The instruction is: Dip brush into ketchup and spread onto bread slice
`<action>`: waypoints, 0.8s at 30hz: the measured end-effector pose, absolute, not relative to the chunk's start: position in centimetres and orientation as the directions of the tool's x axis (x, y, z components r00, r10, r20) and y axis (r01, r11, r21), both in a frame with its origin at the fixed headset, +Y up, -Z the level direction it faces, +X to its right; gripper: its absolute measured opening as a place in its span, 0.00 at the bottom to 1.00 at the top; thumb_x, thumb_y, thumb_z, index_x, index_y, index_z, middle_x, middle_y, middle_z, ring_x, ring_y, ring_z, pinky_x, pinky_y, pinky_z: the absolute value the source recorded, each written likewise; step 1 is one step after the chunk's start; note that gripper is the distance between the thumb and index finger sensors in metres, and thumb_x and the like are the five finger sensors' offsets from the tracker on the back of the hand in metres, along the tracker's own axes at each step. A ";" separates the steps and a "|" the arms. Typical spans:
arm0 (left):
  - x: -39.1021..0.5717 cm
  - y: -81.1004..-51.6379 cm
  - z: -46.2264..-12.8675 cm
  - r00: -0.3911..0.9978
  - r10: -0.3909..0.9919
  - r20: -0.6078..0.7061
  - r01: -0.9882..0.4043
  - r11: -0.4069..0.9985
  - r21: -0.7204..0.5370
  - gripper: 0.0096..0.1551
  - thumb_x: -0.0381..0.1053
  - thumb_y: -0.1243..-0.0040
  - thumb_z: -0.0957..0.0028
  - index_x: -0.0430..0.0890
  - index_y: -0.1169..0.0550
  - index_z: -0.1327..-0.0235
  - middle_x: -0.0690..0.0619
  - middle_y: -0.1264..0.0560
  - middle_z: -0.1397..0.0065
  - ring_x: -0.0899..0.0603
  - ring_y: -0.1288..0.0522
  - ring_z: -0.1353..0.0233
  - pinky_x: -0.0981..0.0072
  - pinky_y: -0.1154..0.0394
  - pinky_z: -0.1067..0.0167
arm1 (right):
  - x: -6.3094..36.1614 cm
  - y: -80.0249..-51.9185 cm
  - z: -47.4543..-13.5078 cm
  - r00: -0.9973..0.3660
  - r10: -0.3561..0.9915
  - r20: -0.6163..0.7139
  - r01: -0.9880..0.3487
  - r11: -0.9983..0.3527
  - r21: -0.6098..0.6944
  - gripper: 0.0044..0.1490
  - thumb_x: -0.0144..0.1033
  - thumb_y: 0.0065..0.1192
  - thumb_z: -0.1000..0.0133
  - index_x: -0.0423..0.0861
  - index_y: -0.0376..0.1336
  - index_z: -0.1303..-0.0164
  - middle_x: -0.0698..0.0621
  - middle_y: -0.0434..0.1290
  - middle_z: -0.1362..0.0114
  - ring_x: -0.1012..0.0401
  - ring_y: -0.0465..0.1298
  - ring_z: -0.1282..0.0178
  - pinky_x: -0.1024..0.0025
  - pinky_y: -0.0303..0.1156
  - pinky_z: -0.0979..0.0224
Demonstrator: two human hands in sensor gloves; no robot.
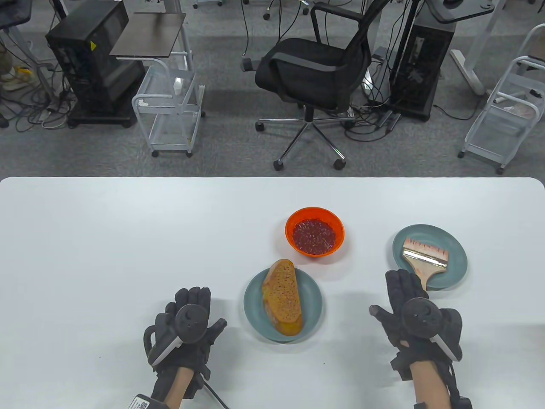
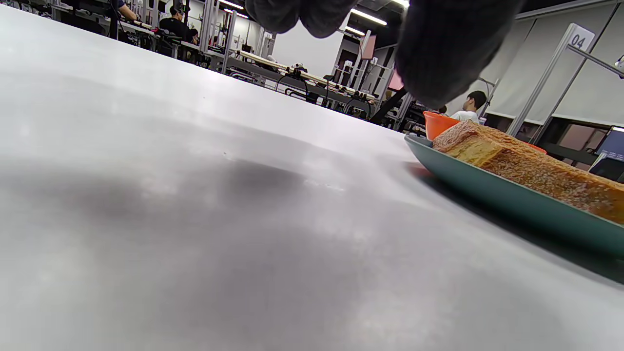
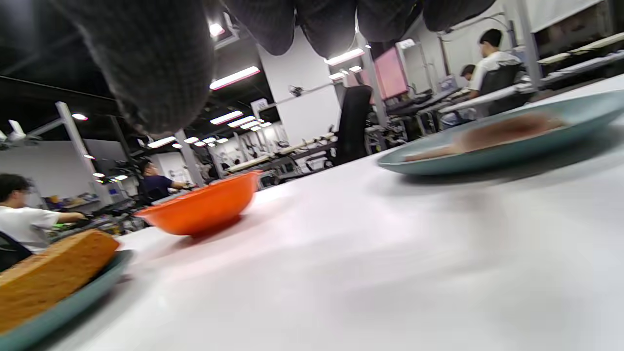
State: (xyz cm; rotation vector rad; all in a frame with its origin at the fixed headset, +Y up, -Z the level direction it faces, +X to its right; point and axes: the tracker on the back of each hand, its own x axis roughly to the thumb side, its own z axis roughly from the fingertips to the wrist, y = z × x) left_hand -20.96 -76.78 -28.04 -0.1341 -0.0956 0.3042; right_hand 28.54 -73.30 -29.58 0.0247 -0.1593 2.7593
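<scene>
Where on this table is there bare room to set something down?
The table's left half lies bare, beyond the left hand. Crowded right of centre: ketchup bowl, bread plate, brush plate, right hand.

The table view is looking down from above the orange bowl; both wrist views are skimming low across the table toward it, sharing the bread slice beside it.
</scene>
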 end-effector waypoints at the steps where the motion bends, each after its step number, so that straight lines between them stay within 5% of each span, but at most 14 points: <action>1: -20.9 -76.8 -28.1 0.950 0.303 0.075 -0.290 0.946 -0.147 0.48 0.62 0.40 0.36 0.40 0.46 0.16 0.40 0.50 0.15 0.31 0.59 0.18 0.36 0.58 0.31 | 29.1 -73.4 -29.7 -0.934 0.355 0.026 -0.356 -0.929 -0.101 0.50 0.44 0.71 0.45 0.48 0.48 0.19 0.38 0.46 0.16 0.38 0.46 0.17 0.39 0.50 0.23; 11: -20.7 -77.2 -28.4 0.943 0.327 0.067 -0.312 0.935 -0.172 0.47 0.62 0.41 0.36 0.40 0.47 0.16 0.40 0.51 0.15 0.31 0.59 0.18 0.35 0.59 0.31 | 34.7 -75.2 -31.8 -0.974 0.189 -0.124 -0.188 -0.982 -0.021 0.36 0.33 0.60 0.41 0.53 0.53 0.22 0.41 0.49 0.16 0.40 0.49 0.16 0.39 0.51 0.23; 24: -21.0 -77.7 -28.9 0.937 0.345 0.051 -0.330 0.925 -0.186 0.47 0.62 0.41 0.36 0.40 0.47 0.16 0.40 0.51 0.15 0.31 0.60 0.18 0.36 0.60 0.31 | 33.3 -77.2 -33.9 -1.000 -0.024 -0.008 0.023 -0.991 0.129 0.46 0.27 0.67 0.43 0.61 0.45 0.22 0.46 0.44 0.15 0.42 0.45 0.15 0.35 0.52 0.22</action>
